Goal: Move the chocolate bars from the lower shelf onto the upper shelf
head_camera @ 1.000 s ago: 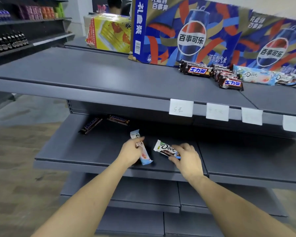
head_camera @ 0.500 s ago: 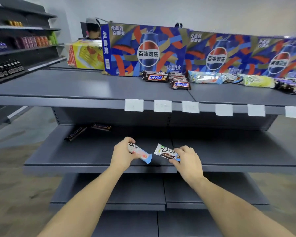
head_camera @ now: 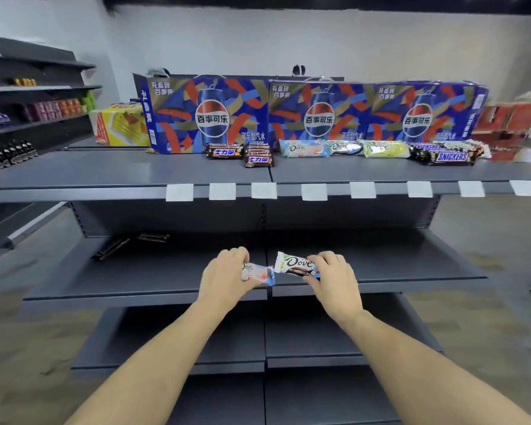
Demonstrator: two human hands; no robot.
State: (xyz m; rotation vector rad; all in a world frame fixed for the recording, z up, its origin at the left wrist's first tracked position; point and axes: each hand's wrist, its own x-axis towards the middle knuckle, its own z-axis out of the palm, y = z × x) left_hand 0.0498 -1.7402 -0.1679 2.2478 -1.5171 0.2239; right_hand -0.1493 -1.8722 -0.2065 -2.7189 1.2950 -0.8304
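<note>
Over the front edge of the grey metal lower shelf (head_camera: 141, 280), both hands hold one bar each, side by side, wrapper ends nearly touching at centre.

Left hand (head_camera: 224, 279): fingers curled over a white-and-light-blue Dove bar with pink print (head_camera: 256, 273). Most of the wrapper is hidden under the hand; the blue crimped end sticks out to the right.

Right hand (head_camera: 334, 280): thumb and fingers pinch the right end of a white Dove bar with dark brown lower band (head_camera: 293, 265). Logo faces the camera, bar tilted slightly down to the right. Can't tell whether either bar touches the shelf or is just above it.

Further back left on the same shelf, well apart from the hands: two dark-wrapped bars (head_camera: 129, 243), lying flat, labels unreadable.

Grey upper shelf (head_camera: 105, 176) carries a row along its back: brown Snickers bars with Chinese label (head_camera: 241, 153), stacked; then a light blue Dove bar (head_camera: 304, 148), a dark-and-white Dove bar (head_camera: 345, 147), a yellow-green Dove bar (head_camera: 385, 148), and a pile of brown Snickers bars in English print (head_camera: 448, 154) at the right. Behind them stand blue Pepsi gift cartons (head_camera: 316, 115) and a yellow carton (head_camera: 121, 124). White price tags (head_camera: 314, 191) line the shelf's front lip.
</note>
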